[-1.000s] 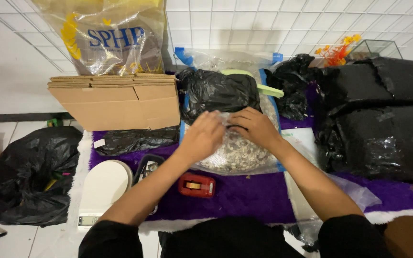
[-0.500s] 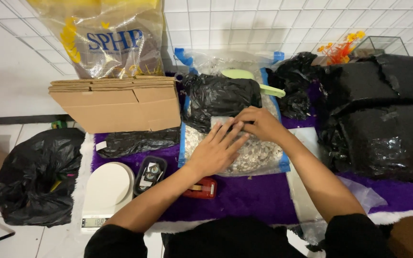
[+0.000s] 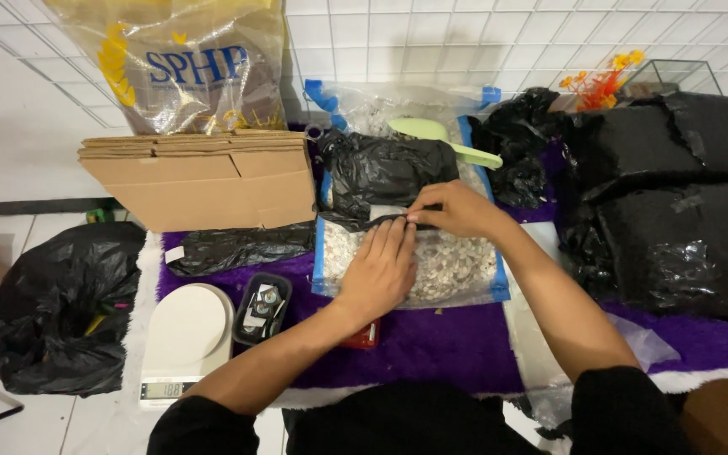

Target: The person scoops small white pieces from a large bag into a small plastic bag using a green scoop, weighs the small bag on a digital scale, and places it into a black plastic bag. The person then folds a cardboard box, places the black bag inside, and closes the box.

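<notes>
Head view: both hands work along the top edge of a clear bag of pale pebbles.

Since a moment ago the left hand (image 3: 383,270) has flattened, fingers together, pressing the clear bag (image 3: 457,270) on the purple mat (image 3: 431,345); the right hand (image 3: 457,211) now pinches its top edge beside the black bag (image 3: 381,173). The closure itself is hidden under the fingers.
</notes>
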